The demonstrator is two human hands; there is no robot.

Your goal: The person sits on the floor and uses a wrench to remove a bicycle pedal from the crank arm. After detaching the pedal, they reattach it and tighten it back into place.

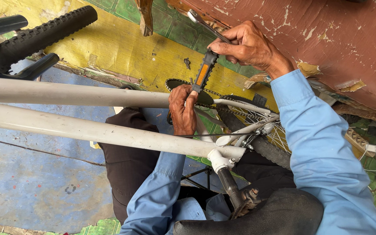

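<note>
**Gripping the pedal, wrench in the other hand**

Lying across the left of the scene is a knobbly black tyre (40, 35) on yellow and blue floor covering (109, 48), and below it two pale grey frame tubes (66, 93) of a bicycle run rightward toward the middle. Between the tubes, the person's left hand (182, 111) is closed around the lower end of a black pedal (203, 74) with an orange reflector strip, the fingers curled just beside the toothed chainring (177, 82) and its chain (223, 95). The pedal stands nearly upright, tilted a little to the right, in the centre above the tubes. At its upper end the right hand (246, 45) is clenched around a silver wrench (205, 24), whose shaft slants up to the left (its working end is hidden under the fingers, so I cannot tell exactly where it seats). Both arms wear light blue sleeves (323, 156). Further right, a spoked rear wheel (262, 130) sits behind the right forearm, and a worn brown seat cushion (327, 39) with peeling cover fills the upper right. A black saddle (257, 215) lies at the bottom.
</note>
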